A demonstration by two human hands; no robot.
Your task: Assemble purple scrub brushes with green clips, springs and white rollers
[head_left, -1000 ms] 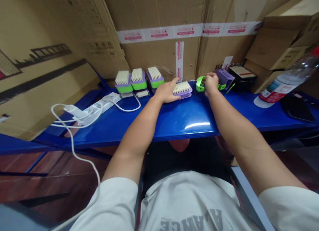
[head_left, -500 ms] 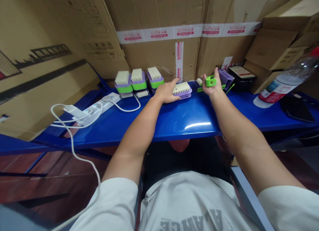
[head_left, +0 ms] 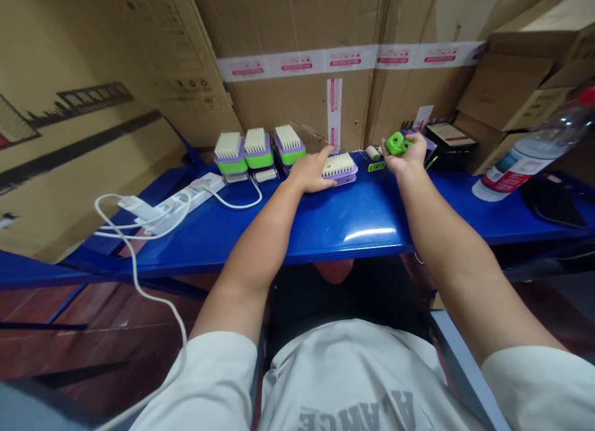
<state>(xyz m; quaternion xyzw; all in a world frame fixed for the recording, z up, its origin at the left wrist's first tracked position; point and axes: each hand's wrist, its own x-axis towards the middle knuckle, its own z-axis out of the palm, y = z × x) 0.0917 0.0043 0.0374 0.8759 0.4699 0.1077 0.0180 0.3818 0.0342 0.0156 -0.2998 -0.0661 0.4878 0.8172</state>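
Note:
My left hand (head_left: 309, 172) is around the left end of a purple piece topped with cream bristle-like rows (head_left: 339, 164), thumb in front and fingers behind, on the blue table (head_left: 325, 220). Further right, my right hand (head_left: 409, 159) is raised a little, palm up, and holds a bright green plastic part (head_left: 396, 144) with holes in it. Below and left of that hand lie another green piece (head_left: 376, 167) and a small cream roller-like piece (head_left: 372, 152). Behind the right hand, purple parts (head_left: 430, 147) are partly hidden.
Several purple-and-green blocks with cream tops (head_left: 258, 149) stand at the left. A white power strip (head_left: 186, 198) with cables lies beside them. At the right are a black box (head_left: 453, 149), a tilted-looking plastic bottle (head_left: 515, 161) and a dark phone-like slab (head_left: 553, 201). Cardboard (head_left: 302, 102) walls the back.
My right hand has turned and shifted slightly right, and the green part in it has tilted, showing more of its holes. My left hand has stayed on the bristled piece.

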